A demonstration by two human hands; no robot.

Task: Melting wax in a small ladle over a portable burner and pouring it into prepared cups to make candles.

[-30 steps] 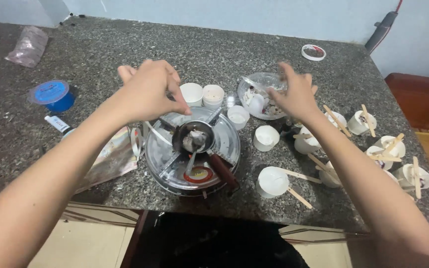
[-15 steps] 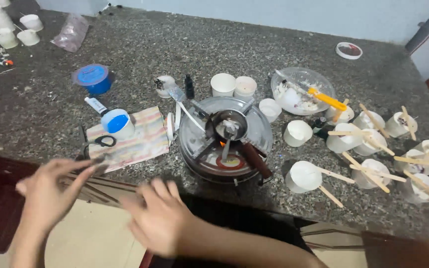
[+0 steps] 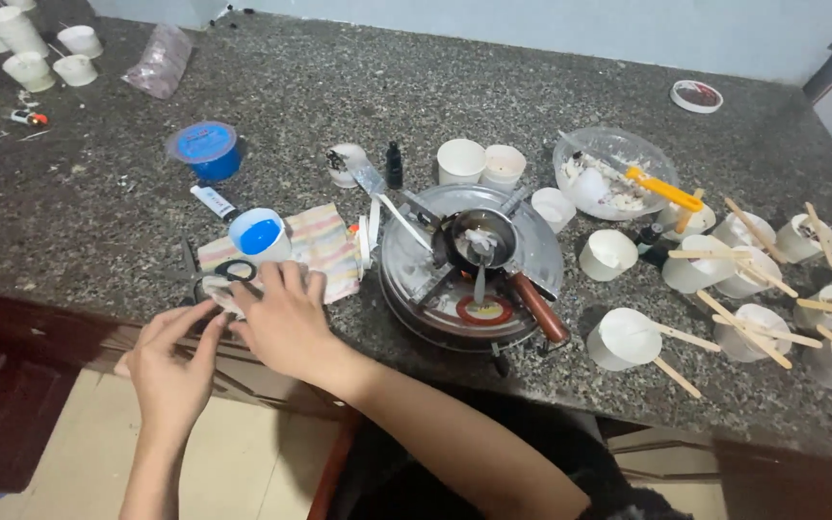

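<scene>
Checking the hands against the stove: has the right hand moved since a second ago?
Yes. The right hand was raised beyond the stove, by the clear bowl; now it rests left of the stove at the scissors near the counter's front edge.

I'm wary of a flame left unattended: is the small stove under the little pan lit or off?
Cannot tell. The pan sits on the stove, but no flame or glow shows beneath it in the head view.
</scene>
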